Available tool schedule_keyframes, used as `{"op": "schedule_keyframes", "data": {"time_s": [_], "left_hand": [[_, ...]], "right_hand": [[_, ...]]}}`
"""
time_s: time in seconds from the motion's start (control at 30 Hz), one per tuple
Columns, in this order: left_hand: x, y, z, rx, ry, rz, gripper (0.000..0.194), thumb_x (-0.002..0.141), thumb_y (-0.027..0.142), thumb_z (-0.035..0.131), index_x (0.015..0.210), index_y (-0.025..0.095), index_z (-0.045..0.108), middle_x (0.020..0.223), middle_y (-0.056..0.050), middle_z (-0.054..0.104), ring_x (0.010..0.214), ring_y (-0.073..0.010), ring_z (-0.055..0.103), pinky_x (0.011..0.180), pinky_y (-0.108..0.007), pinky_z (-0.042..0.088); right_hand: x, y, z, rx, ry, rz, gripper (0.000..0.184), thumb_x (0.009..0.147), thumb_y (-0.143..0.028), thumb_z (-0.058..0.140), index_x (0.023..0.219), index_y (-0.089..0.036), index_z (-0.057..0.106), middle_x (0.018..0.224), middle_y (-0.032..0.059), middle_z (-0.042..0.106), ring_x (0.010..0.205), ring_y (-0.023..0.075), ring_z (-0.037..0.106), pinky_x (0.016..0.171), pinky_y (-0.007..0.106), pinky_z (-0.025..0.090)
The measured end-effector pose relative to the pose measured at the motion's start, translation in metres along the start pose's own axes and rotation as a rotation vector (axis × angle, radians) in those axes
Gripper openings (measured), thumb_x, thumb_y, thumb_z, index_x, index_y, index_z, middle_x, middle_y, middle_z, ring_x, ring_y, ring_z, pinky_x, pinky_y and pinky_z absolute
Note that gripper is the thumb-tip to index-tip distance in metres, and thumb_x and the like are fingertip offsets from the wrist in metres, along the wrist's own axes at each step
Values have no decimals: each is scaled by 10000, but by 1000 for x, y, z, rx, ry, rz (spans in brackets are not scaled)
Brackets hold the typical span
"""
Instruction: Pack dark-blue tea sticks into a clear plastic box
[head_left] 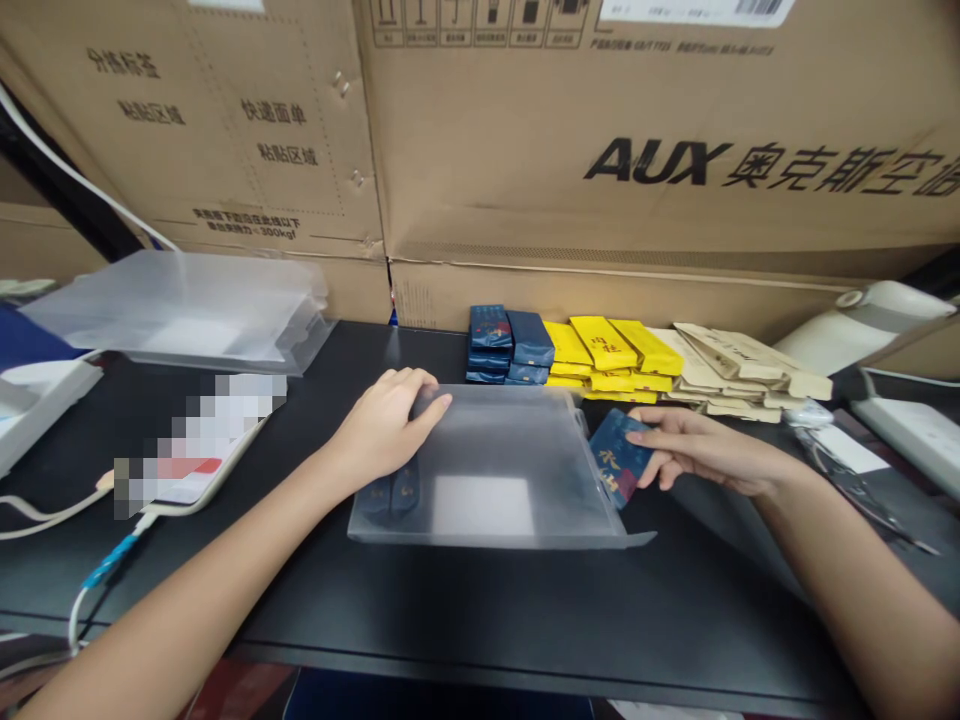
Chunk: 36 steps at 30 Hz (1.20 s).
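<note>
black desk (480, 610) | cardboard boxes (637, 150) behind | left hand (382, 425) flat on plastic box (495, 470) | right hand (694, 450) pinches blue packet (619, 462)

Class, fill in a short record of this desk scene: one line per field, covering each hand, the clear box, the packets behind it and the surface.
Left hand: left hand rests flat on the clear plastic box, near its far left corner
Right hand: right hand pinches a blue packet at the box's open right end
Inside box: dark packets at the left end
Behind box: blue packets, yellow packets, beige packets in rows
Surface: black desk
Backdrop: cardboard cartons
</note>
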<state>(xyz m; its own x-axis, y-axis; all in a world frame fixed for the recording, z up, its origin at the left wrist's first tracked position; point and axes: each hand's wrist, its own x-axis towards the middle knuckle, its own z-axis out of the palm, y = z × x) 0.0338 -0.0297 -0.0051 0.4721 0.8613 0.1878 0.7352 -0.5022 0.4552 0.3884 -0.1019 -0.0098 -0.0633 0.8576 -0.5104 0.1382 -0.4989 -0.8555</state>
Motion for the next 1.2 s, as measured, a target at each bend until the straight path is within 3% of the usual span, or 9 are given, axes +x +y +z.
{"op": "schedule_keyframes", "data": {"time_s": [0.13, 0.33, 0.57, 0.7, 0.8, 0.87, 1.03, 1.1, 1.2], "left_hand": [[0, 1, -1, 35, 13, -12, 323, 913, 430, 391, 977, 181, 586, 957, -72, 635, 966, -258, 557, 863, -415, 445], [1, -1, -1, 53, 15, 2, 320, 902, 431, 411, 974, 182, 598, 973, -75, 645, 967, -261, 566, 864, -412, 451], [1, 0, -2, 57, 10, -12, 322, 906, 424, 410, 1003, 178, 594, 991, -73, 643, 985, -265, 560, 889, -421, 440], [0, 1, -2, 54, 1, -28, 323, 904, 427, 407, 1004, 179, 590, 996, -71, 640, 986, -265, 555, 882, -426, 441], [0, 1, -1, 45, -12, -35, 320, 905, 422, 394, 1011, 184, 579, 1020, -73, 627, 1014, -270, 543, 902, -440, 431], [0, 1, -1, 37, -15, -39, 309, 902, 391, 386, 1041, 181, 566, 1053, -81, 609, 1045, -275, 532, 920, -451, 421], [1, 0, 2, -127, 15, -14, 324, 837, 227, 405, 1137, 168, 509, 1120, -89, 578, 1092, -254, 529, 962, -451, 410], [2, -1, 4, -257, 45, 6, 356, 784, 178, 441, 1134, 174, 506, 1129, -84, 582, 1069, -237, 548, 962, -437, 422], [6, -6, 9, -552, 96, 95, 435, 693, 122, 511, 1125, 176, 505, 1148, -89, 583, 1088, -225, 559, 987, -412, 420]], "right_hand": [[2, 2, 6, 45, -56, 7, 357, 652, -282, 824, 885, -177, 575, 603, -27, 672, 520, 199, 713, 416, 188, 577], [1, -3, 3, 101, -4, -163, 360, 659, -316, 815, 914, -158, 615, 664, 22, 720, 549, 193, 718, 438, 195, 575], [5, 1, 14, -44, 387, -622, 329, 598, -295, 845, 576, -175, 540, 542, -40, 656, 569, 158, 708, 518, 201, 574], [3, 0, 23, -159, 288, -673, 261, 572, -302, 853, 633, -166, 638, 773, 43, 750, 686, 175, 716, 639, 279, 599], [2, 0, 29, -202, 187, -626, 319, 581, -325, 851, 590, -160, 579, 888, 89, 755, 812, 192, 715, 728, 301, 581], [3, 2, 36, -222, 200, -629, 393, 575, -357, 854, 551, -163, 513, 850, 76, 745, 778, 177, 700, 705, 285, 565], [11, 12, 61, -165, 445, -719, 485, 642, -450, 795, 533, -194, 398, 503, -66, 475, 430, 70, 436, 420, 196, 382], [14, 15, 67, -129, 507, -700, 485, 655, -484, 774, 542, -198, 398, 470, -88, 356, 393, 50, 314, 379, 186, 292], [15, 16, 67, -103, 588, -679, 518, 644, -512, 767, 511, -194, 380, 482, -85, 281, 414, 46, 266, 385, 188, 269]]}}
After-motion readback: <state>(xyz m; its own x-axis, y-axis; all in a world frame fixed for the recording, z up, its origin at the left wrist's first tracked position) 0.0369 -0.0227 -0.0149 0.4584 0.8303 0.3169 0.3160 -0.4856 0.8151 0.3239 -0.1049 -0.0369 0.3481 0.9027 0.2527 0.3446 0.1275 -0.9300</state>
